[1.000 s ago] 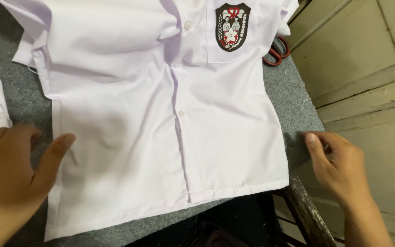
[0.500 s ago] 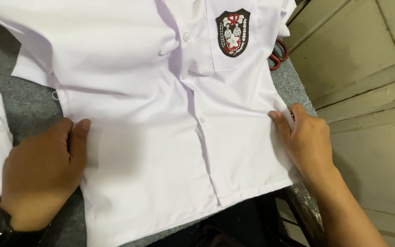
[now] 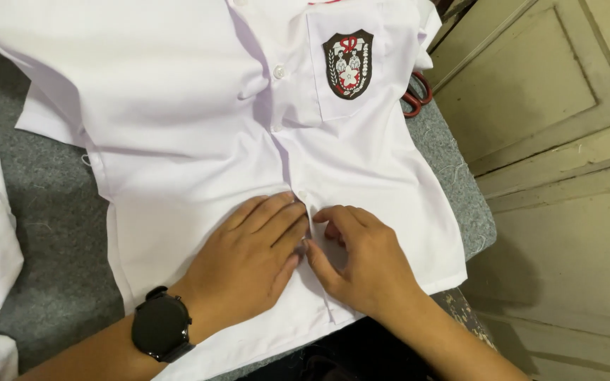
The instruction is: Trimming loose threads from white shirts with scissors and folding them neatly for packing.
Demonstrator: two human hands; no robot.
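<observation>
Both hands have moved from the shirt's sides to its centre: left hand (image 3: 252,247) pressed flat, right hand (image 3: 361,257) pinching the white cotton school shirt's (image 3: 192,141) button placket above the grey felt worktop's (image 3: 51,212) near edge.

Grey felt-covered table (image 3: 51,212), cream panelled wooden door (image 3: 559,141) at right, worn and scuffed, soft indoor light

Beyond the right hand (image 3: 361,257), red-handled scissors (image 3: 414,99), probably, lie mostly hidden under the shirt (image 3: 199,141), its collar cut off.
</observation>
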